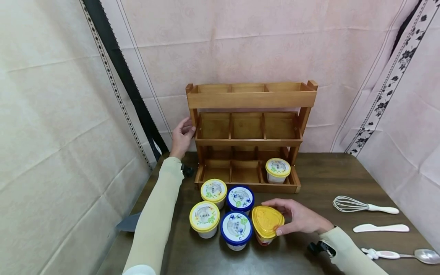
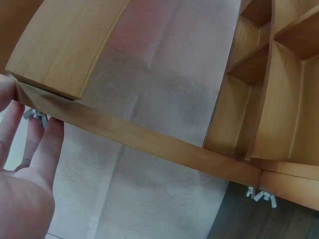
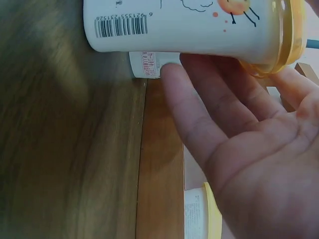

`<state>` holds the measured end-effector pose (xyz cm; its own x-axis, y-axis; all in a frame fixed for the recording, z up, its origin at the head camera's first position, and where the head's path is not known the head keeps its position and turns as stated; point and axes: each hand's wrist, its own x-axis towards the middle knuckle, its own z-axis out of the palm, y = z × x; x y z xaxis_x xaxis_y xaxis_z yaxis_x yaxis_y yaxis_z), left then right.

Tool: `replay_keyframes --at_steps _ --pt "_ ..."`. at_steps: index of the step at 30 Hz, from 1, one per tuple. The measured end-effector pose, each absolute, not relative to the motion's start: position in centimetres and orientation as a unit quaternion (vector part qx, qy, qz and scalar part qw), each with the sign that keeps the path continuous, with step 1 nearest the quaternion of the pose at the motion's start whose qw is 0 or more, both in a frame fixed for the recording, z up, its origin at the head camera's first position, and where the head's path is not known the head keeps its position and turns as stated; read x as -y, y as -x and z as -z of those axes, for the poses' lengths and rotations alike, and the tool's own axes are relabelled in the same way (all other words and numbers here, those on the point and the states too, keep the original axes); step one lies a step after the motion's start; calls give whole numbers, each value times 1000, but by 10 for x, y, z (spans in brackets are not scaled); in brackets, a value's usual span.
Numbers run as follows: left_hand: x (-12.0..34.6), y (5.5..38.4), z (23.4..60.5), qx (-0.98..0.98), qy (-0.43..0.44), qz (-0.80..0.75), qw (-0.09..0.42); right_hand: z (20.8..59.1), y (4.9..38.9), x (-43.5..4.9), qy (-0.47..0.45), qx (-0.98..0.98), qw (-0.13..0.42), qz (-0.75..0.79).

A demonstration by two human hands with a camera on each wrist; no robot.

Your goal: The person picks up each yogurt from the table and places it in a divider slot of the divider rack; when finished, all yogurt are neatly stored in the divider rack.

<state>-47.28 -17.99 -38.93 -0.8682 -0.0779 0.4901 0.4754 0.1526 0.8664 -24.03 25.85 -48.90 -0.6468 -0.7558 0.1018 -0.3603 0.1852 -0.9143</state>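
My left hand (image 1: 182,138) holds the left side post of a three-tier wooden rack (image 1: 252,100). In the left wrist view, the thumb lies on one face of the post (image 2: 149,139) and the fingers on the other, beside a wing nut (image 2: 36,115). My right hand (image 1: 297,217) grips a cup with a plain yellow lid (image 1: 268,221), thumb at the near side and fingers at the far side. The right wrist view shows this cup's white wall (image 3: 184,25) with a barcode. Close to its left stand two blue-lidded tubs (image 1: 236,228) and two yellow-lidded tubs (image 1: 204,216).
One yellow-lidded tub (image 1: 277,170) sits in the bottom tier's right compartment. On the table's right side lie a whisk (image 1: 364,205), a white spreader knife (image 1: 380,228) and a spoon (image 1: 402,255). Pale cloth (image 1: 261,42) hangs behind and at both sides.
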Motion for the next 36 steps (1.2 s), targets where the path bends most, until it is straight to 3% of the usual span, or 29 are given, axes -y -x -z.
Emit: replay_keyframes --at_steps 21,36 --pt "180 474 392 722 137 640 224 458 260 -277 343 -756 101 549" --pt "178 473 390 724 129 640 225 440 290 -266 284 -807 6 518"
